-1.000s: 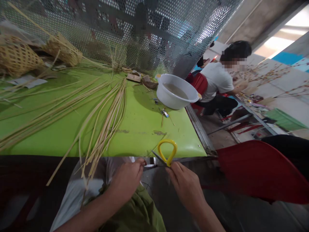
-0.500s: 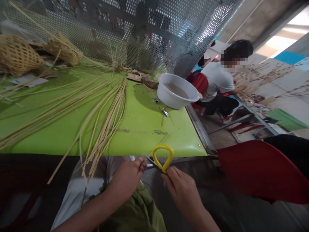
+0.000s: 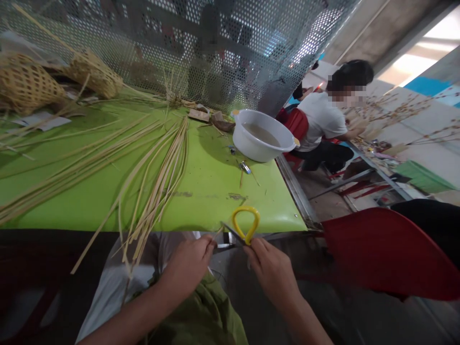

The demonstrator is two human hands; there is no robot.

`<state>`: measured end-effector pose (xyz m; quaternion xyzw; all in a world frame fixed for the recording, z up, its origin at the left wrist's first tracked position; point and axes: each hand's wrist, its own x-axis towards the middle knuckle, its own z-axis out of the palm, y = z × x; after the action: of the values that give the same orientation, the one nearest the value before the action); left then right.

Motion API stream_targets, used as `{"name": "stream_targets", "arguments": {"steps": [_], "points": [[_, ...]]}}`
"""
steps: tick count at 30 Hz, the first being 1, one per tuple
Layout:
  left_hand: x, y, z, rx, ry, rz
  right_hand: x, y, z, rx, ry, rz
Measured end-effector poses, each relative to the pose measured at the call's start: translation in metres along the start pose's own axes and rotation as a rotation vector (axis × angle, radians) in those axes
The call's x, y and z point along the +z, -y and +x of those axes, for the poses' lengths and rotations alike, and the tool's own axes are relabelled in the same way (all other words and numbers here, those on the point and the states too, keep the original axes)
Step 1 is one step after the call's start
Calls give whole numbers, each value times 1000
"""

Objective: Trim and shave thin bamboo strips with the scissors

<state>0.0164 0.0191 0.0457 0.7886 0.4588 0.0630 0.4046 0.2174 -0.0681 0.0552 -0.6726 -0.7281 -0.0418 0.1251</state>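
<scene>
My right hand (image 3: 271,266) is closed on a pair of scissors (image 3: 247,237). One yellow handle loop stands up above the fingers, and the dark blades point left toward my other hand. My left hand (image 3: 192,258) pinches a thin bamboo strip (image 3: 219,233), whose short end sticks out past the fingertips close to the scissor tip. Most of that strip is hidden by the fingers. Both hands are over my lap, just in front of the table's edge. Left of them, a bundle of long bamboo strips (image 3: 168,172) hangs partly over that edge.
On the green table (image 3: 212,201) stands a white basin (image 3: 255,146) of water, with small metal clips (image 3: 245,167) near it. Woven baskets (image 3: 27,84) lie at the far left. A perforated metal screen (image 3: 223,57) rises behind. A red chair (image 3: 381,254) and a seated person (image 3: 323,112) are right.
The scissors and my right hand have shifted slightly up and right, so the blade tip is farther from my left fingers. The strip end now shows. My left hand has barely moved.
</scene>
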Motion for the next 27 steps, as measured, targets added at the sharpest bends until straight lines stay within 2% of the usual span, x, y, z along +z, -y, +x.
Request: {"name": "stream_targets", "arguments": {"steps": [3, 8, 10, 13, 15, 19, 22, 24, 27], "points": [[0, 1, -1, -9, -10, 5, -3, -4, 1, 55, -53, -7], [-1, -1, -1, 0, -16, -2, -3, 7, -1, -67, 54, 64], [-2, -2, -2, 2, -20, -10, -1, 3, 0, -36, 48, 42], [-6, -2, -7, 4, -21, -56, -4, -15, 4, 87, -30, 9], [-10, 0, -11, 16, -28, -107, -9, -31, 10, 193, -76, 66], [-16, 4, -16, 31, -72, -207, -18, -64, 34, 422, -121, 430], [-19, 6, -18, 40, -99, -257, -12, -88, 58, 535, -146, 686], [-20, 6, -18, 41, -110, -281, -4, -102, 73, 560, -130, 731], [-20, 6, -17, 36, -118, -302, 7, -116, 91, 525, -117, 690]]}}
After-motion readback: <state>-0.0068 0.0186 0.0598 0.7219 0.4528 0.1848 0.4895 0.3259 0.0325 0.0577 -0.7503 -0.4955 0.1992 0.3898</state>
